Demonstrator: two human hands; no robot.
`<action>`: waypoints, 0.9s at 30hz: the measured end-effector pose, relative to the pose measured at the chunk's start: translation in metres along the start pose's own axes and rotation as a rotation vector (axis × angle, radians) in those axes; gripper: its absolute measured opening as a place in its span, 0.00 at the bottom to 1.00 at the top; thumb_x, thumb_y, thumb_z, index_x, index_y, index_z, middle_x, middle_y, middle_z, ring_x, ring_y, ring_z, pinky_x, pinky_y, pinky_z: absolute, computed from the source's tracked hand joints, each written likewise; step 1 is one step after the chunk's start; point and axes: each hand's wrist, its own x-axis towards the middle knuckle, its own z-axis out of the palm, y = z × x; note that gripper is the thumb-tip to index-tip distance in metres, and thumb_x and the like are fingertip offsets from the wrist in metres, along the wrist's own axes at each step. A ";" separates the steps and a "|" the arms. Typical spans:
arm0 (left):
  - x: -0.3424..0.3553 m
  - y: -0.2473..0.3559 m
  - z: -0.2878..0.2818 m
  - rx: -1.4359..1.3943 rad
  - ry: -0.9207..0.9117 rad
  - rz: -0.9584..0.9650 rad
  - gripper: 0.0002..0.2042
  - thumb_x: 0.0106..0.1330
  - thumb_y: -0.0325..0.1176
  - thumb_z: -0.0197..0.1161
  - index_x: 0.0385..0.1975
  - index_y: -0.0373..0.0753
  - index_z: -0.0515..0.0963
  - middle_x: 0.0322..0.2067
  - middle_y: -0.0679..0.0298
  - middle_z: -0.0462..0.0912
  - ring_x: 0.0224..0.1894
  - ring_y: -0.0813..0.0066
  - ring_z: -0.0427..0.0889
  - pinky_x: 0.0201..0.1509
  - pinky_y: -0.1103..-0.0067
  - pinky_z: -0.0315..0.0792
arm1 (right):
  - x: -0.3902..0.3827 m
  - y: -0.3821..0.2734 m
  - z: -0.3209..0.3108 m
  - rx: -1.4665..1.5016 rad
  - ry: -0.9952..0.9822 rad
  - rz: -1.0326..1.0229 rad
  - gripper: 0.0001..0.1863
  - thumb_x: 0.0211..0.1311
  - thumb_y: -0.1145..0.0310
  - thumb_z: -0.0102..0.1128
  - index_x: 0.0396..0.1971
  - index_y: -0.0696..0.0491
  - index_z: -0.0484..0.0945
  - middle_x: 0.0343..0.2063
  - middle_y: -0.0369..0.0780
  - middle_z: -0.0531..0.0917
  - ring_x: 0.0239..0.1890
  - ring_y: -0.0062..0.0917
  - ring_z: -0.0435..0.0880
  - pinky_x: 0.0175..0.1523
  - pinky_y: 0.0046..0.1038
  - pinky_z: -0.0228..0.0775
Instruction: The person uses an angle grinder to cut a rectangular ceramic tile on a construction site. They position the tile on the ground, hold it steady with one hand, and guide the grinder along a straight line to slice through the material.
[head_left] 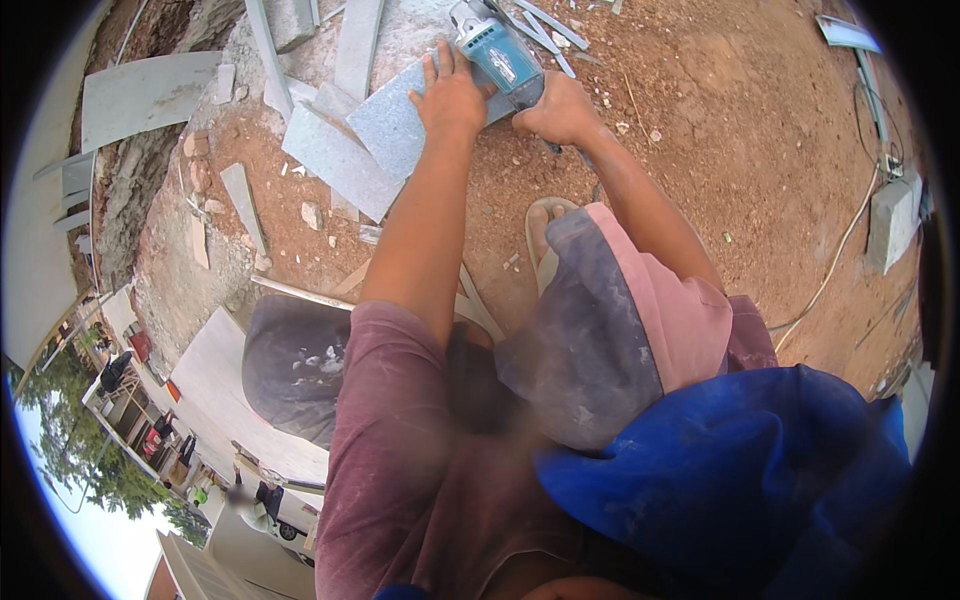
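At the top of the view, my right hand (562,110) is wrapped round the rear of a teal angle grinder (508,62). Its grey metal head points up and left; the disc is out of sight. My left hand (452,95) lies with fingers spread on a grey stone tile (390,112), just left of the grinder. The grinder sits over the right part of this tile. A second grey tile (335,165) lies on the ground, partly overlapping the first at lower left.
Cut stone strips (358,45) lie about the tiles, with thin offcuts (545,35) beyond the grinder. A larger slab (150,95) rests at far left. A cable (835,265) runs along the reddish dirt at right, near a grey block (893,220). My sandalled foot (543,235) is close below.
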 end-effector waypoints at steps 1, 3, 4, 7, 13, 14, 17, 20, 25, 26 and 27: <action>0.000 0.000 0.000 -0.002 0.003 0.000 0.43 0.69 0.56 0.66 0.80 0.51 0.56 0.83 0.72 0.44 0.83 0.63 0.48 0.79 0.44 0.52 | 0.000 0.000 -0.001 -0.005 -0.008 -0.002 0.26 0.34 0.59 0.76 0.32 0.65 0.86 0.33 0.56 0.88 0.39 0.44 0.90 0.47 0.38 0.81; -0.001 -0.001 0.000 -0.004 0.007 0.000 0.43 0.69 0.57 0.66 0.80 0.50 0.56 0.83 0.72 0.44 0.83 0.63 0.48 0.79 0.44 0.52 | -0.004 -0.005 -0.006 -0.018 -0.023 -0.007 0.27 0.34 0.58 0.76 0.32 0.66 0.86 0.33 0.57 0.88 0.39 0.45 0.91 0.47 0.38 0.82; 0.000 -0.001 0.000 -0.002 0.008 0.000 0.43 0.68 0.57 0.66 0.80 0.50 0.56 0.83 0.71 0.44 0.83 0.63 0.48 0.79 0.44 0.52 | -0.005 -0.006 -0.006 -0.020 -0.014 -0.005 0.27 0.34 0.58 0.76 0.32 0.66 0.86 0.33 0.57 0.88 0.39 0.45 0.90 0.48 0.38 0.82; 0.001 -0.001 0.002 -0.002 0.012 0.003 0.43 0.68 0.57 0.66 0.80 0.50 0.56 0.83 0.71 0.44 0.83 0.63 0.48 0.79 0.44 0.53 | -0.007 -0.004 -0.007 -0.015 0.007 -0.002 0.27 0.34 0.58 0.76 0.33 0.66 0.86 0.34 0.57 0.88 0.41 0.46 0.90 0.49 0.38 0.81; 0.001 -0.002 0.002 -0.009 0.020 0.004 0.43 0.69 0.56 0.67 0.80 0.50 0.55 0.83 0.71 0.44 0.83 0.64 0.48 0.79 0.43 0.53 | -0.006 0.001 -0.002 -0.004 0.000 0.000 0.28 0.35 0.58 0.75 0.35 0.66 0.86 0.36 0.58 0.88 0.43 0.47 0.90 0.52 0.39 0.81; 0.001 -0.002 0.003 -0.009 0.022 0.006 0.43 0.69 0.56 0.67 0.80 0.50 0.55 0.83 0.71 0.44 0.83 0.64 0.48 0.79 0.43 0.53 | -0.004 0.003 -0.001 -0.009 -0.009 0.002 0.29 0.35 0.58 0.75 0.35 0.66 0.85 0.36 0.59 0.88 0.43 0.47 0.90 0.52 0.39 0.81; 0.000 -0.001 0.003 -0.006 0.023 0.009 0.43 0.69 0.56 0.66 0.80 0.50 0.55 0.83 0.72 0.44 0.83 0.64 0.48 0.79 0.43 0.53 | -0.003 0.007 0.001 -0.014 -0.017 0.013 0.29 0.35 0.58 0.75 0.35 0.67 0.85 0.36 0.59 0.88 0.42 0.47 0.90 0.51 0.40 0.81; 0.000 0.000 0.001 -0.007 0.011 -0.001 0.44 0.69 0.56 0.66 0.81 0.51 0.54 0.83 0.72 0.44 0.83 0.64 0.48 0.79 0.44 0.53 | -0.005 0.008 0.000 -0.020 -0.006 0.006 0.27 0.36 0.58 0.75 0.33 0.67 0.86 0.34 0.58 0.88 0.40 0.47 0.90 0.50 0.40 0.81; 0.000 0.000 0.002 0.008 0.011 -0.001 0.45 0.69 0.57 0.67 0.81 0.54 0.51 0.83 0.73 0.44 0.83 0.64 0.48 0.79 0.44 0.53 | -0.011 0.006 -0.002 -0.016 0.016 -0.029 0.24 0.35 0.58 0.75 0.27 0.65 0.86 0.30 0.58 0.88 0.37 0.47 0.90 0.47 0.39 0.81; 0.001 0.000 0.002 0.008 0.009 -0.002 0.45 0.69 0.57 0.67 0.81 0.55 0.51 0.83 0.73 0.44 0.83 0.64 0.48 0.79 0.44 0.53 | -0.012 0.006 -0.002 -0.013 0.021 -0.031 0.23 0.35 0.58 0.75 0.27 0.65 0.87 0.30 0.57 0.88 0.37 0.46 0.90 0.47 0.39 0.81; 0.001 -0.001 0.003 0.008 0.012 -0.002 0.45 0.69 0.57 0.67 0.81 0.55 0.51 0.83 0.73 0.44 0.83 0.64 0.48 0.79 0.44 0.53 | -0.012 0.006 -0.002 -0.010 0.026 -0.034 0.23 0.35 0.58 0.75 0.27 0.64 0.87 0.29 0.57 0.88 0.37 0.46 0.90 0.47 0.39 0.81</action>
